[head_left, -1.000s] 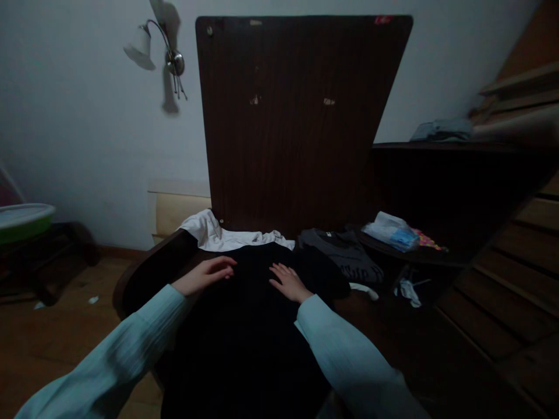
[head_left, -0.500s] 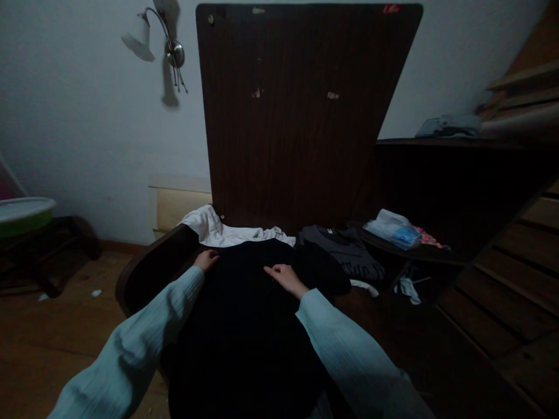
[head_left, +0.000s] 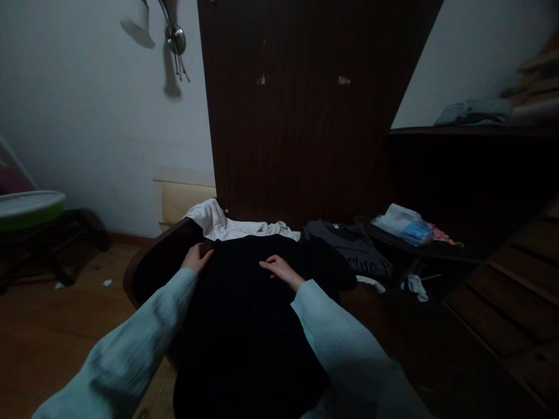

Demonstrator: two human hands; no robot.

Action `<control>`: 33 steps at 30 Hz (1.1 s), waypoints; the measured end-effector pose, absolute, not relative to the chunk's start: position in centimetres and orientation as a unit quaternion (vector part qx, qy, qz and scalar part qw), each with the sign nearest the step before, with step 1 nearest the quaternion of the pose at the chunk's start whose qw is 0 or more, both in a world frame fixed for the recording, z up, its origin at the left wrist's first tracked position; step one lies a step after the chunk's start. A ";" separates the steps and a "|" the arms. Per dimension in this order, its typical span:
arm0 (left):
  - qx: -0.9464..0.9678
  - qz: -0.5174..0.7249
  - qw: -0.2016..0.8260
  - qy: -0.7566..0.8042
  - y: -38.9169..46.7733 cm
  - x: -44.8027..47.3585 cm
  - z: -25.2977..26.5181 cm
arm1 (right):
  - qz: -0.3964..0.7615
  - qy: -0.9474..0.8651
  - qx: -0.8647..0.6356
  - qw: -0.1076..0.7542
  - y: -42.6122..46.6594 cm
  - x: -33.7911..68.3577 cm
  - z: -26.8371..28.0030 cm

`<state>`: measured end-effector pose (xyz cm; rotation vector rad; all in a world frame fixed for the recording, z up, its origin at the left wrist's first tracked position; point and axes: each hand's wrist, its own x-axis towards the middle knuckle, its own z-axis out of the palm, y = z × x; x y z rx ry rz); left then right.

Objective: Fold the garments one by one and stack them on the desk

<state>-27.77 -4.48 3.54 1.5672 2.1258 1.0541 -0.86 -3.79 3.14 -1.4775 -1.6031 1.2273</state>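
A black garment [head_left: 244,326] lies spread before me on a dark wooden surface; its folds are hard to make out in the dim light. At its upper left edge is my left hand [head_left: 196,258], thumb and fingers slightly apart and nothing visible between them. My right hand [head_left: 282,270] is over the upper middle of the black cloth, open with the fingers stretched leftward. Whether it touches the cloth I cannot tell. Behind the garment lies a crumpled white cloth [head_left: 238,229], and to the right a dark grey T-shirt [head_left: 364,256] with black lettering.
A tall dark wooden panel [head_left: 305,128] rises behind the clothes. On the right-hand shelf sits a blue-and-white plastic pack [head_left: 404,224]. The raised wooden edge [head_left: 148,262] borders the left side. A green basin [head_left: 32,209] rests on a stool at far left.
The camera view has tilted slightly downward and shifted left. My left hand has drawn back to the garment's edge, its thumb and fingers parting. My right hand has moved slightly left over the cloth.
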 end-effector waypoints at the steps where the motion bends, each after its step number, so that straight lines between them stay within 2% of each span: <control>1: 0.573 0.357 0.134 0.725 -6.3 -27.9 3.0 | 0.487 -0.600 -0.549 0.319 -4.0 -0.5 2.7; 6: 0.723 0.306 0.099 0.612 -15.0 -27.5 -0.3 | 0.521 -0.603 -0.496 0.344 -4.2 -0.2 2.0; 9: 0.736 0.286 0.050 0.612 -17.4 -26.7 -1.6 | 0.542 -0.613 -0.456 0.349 -4.4 -1.0 2.9; 15: 0.719 0.265 0.010 0.642 -17.5 -25.1 -1.3 | 0.625 -0.565 -0.377 0.385 -4.9 -2.9 6.0; 19: 0.707 0.260 0.010 0.658 -17.2 -24.3 -0.7 | 0.690 -0.536 -0.267 0.407 -4.8 -5.2 9.5; 24: 0.602 0.294 -0.025 0.742 -16.4 -25.6 -0.4 | 0.739 -0.523 -0.136 0.402 -4.7 -9.2 14.2; 29: 0.533 0.368 -0.063 0.759 -16.3 -29.6 -0.5 | 0.720 -0.533 -0.136 0.424 -4.6 -10.8 14.9; 33: 0.567 0.376 -0.047 0.731 -16.8 -31.7 -1.0 | 0.699 -0.529 -0.217 0.430 -5.1 -8.0 11.1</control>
